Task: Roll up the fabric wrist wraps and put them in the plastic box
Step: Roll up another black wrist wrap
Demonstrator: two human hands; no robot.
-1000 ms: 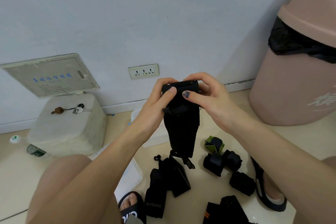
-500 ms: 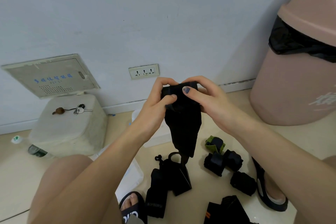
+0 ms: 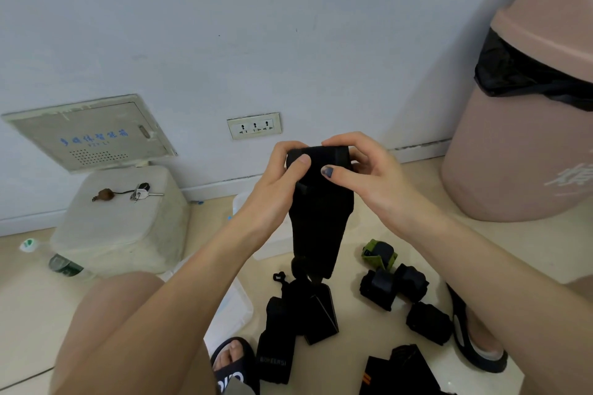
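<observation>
A black fabric wrist wrap hangs in mid-air in front of me, its top end turned into a small roll. My left hand and my right hand both pinch that roll, thumbs on the near side. Several unrolled black wraps lie on the floor below. To their right sit rolled wraps: a green and black one and black ones. A clear plastic box stands on the floor, mostly hidden behind my left forearm and the hanging wrap.
A large pink bin with a black liner stands at the right. A white block with keys on it sits at the left by the wall. A clear lid lies near my left sandal; my right sandal is by the rolled wraps.
The roll at the wrap's top has grown as both hands turned it. The hanging tail has shortened and its lower end has risen off the pile.
</observation>
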